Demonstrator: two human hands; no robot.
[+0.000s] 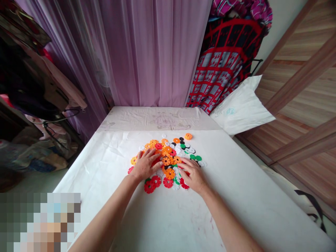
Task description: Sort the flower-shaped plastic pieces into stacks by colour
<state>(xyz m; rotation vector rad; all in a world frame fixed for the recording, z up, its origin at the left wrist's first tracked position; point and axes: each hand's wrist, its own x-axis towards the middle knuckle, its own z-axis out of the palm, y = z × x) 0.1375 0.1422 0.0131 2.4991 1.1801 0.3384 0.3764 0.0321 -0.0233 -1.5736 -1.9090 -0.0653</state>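
A loose pile of notched plastic discs, shaped like flat flowers or snowflakes, lies on the white table. Orange discs (170,173) fill the middle of it, and red discs (168,182) lie along the near edge. Green discs (195,158), white discs (178,149) and black discs (181,140) are mostly to the right. My left hand (147,163) rests over the pile's left side, palm down with fingers spread. On the right side, my right hand (193,174) touches the discs with its fingers apart. Discs under both palms are hidden.
The white-covered table (168,220) reaches back to a patterned cloth (162,118) and a purple curtain (157,52). White sheeting (244,106) sticks out at the back right, before wooden doors (296,80). Clothes (31,77) hang at the left.
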